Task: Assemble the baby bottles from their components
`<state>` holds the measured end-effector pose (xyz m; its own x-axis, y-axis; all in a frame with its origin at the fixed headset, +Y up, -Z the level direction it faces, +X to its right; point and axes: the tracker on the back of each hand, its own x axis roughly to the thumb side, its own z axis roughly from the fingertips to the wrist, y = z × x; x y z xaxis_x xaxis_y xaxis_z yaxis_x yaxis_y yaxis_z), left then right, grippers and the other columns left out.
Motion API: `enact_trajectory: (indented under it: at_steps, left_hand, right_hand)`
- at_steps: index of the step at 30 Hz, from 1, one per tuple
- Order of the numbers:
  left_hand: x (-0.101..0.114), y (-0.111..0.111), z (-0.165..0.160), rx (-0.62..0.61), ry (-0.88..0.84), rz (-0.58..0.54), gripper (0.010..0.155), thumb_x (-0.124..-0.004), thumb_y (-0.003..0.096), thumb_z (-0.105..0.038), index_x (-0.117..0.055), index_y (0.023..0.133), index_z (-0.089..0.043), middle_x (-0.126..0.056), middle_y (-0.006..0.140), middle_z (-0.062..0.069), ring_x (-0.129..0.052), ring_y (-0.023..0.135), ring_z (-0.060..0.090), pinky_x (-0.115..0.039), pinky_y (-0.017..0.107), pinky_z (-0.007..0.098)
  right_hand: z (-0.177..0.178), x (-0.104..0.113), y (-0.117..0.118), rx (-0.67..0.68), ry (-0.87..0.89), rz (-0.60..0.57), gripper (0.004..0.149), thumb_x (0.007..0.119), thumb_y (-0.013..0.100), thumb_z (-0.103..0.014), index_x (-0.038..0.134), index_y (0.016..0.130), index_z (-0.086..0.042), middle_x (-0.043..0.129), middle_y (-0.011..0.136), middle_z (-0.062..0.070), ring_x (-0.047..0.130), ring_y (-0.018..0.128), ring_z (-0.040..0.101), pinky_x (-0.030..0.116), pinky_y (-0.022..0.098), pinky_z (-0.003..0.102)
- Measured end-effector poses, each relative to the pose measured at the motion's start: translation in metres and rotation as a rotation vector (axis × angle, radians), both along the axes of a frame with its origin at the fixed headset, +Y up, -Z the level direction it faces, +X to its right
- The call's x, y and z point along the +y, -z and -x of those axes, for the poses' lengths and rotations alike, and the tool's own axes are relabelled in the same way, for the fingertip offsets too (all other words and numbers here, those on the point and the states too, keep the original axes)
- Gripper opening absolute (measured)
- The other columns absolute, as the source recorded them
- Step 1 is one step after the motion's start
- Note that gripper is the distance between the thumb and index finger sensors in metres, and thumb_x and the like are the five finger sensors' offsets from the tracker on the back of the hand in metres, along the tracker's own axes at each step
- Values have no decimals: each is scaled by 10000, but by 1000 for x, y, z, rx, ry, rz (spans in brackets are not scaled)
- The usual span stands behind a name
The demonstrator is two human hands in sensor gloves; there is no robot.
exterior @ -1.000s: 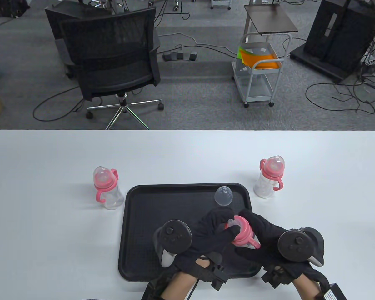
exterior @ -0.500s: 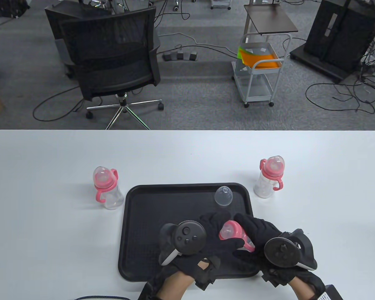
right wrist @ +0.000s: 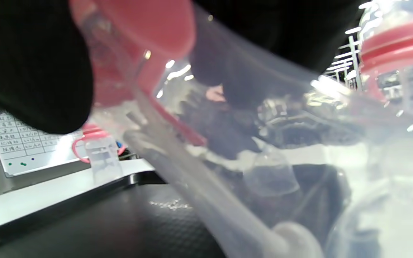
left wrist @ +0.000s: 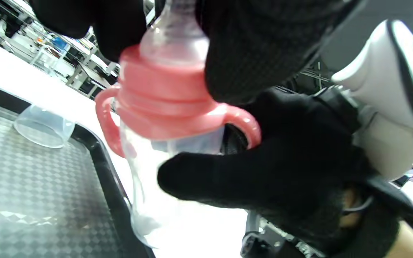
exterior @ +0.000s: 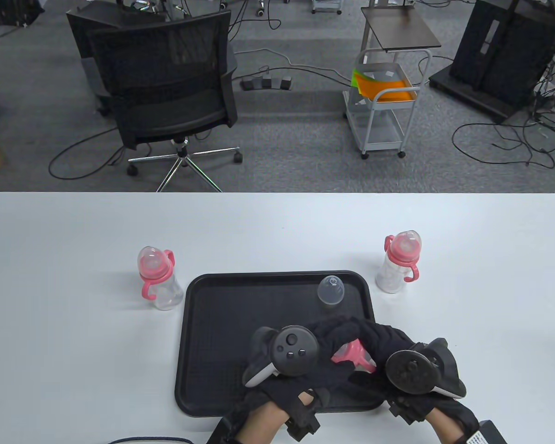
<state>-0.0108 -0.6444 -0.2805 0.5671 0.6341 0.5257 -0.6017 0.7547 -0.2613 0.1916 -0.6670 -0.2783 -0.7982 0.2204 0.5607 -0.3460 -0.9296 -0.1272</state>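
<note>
Both hands hold one baby bottle (exterior: 354, 355) over the right part of the black tray (exterior: 222, 323). It has a clear body and a pink handled collar (left wrist: 163, 96) with a clear nipple. My left hand (exterior: 326, 356) grips the collar and nipple from above. My right hand (exterior: 379, 344) grips the clear bottle body (right wrist: 249, 143). A clear dome cap (exterior: 330, 290) lies on the tray's far right, also seen in the left wrist view (left wrist: 43, 125). Two assembled bottles stand on the table, one to the left (exterior: 156, 282) and one to the right (exterior: 399, 261) of the tray.
The white table (exterior: 74, 370) extends well past the tray on both sides. A black office chair (exterior: 166, 92) and a white cart (exterior: 384, 106) stand on the floor beyond the far table edge.
My left hand moved right and closed further over the bottle's top, hiding most of the pink collar. My right hand shifted slightly left and turned with the bottle.
</note>
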Motion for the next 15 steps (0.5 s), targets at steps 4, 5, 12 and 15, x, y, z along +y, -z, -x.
enact_trajectory:
  at_steps: [4,5,12,15]
  left_hand:
    - [-4,2,10,82,-190,50,883,-995,424,-582,-578,1130,-253,-536,1164,166,-711,978,521,-564,714,692]
    - [-4,1,13,163,-178,32,953,-968,407,-657,-561,1134,-195,-589,1123,198,-772,917,506,-593,693,689]
    - [-6,3,5,153,66,63,824,-958,449,-596,-667,1082,-156,-794,1000,183,-957,773,407,-704,660,626]
    - [-7,6,6,54,-1,156,742,-984,477,-431,-624,1106,-269,-647,1111,144,-862,867,450,-639,696,649]
  right_hand:
    - [1,5,-1,0,14,-17,993,1007,276,-528,561,1053,-101,770,962,165,931,806,415,795,629,609]
    - [1,5,-2,1,14,-21,992,1007,276,-528,561,1054,-103,770,962,166,932,806,414,795,628,609]
    - [-2,-1,2,1,17,5,990,1011,271,-531,569,1051,-112,777,960,157,932,815,406,790,642,600]
    - [-5,-3,4,9,44,26,989,1024,270,-514,569,1050,-113,769,964,158,923,830,410,796,644,591]
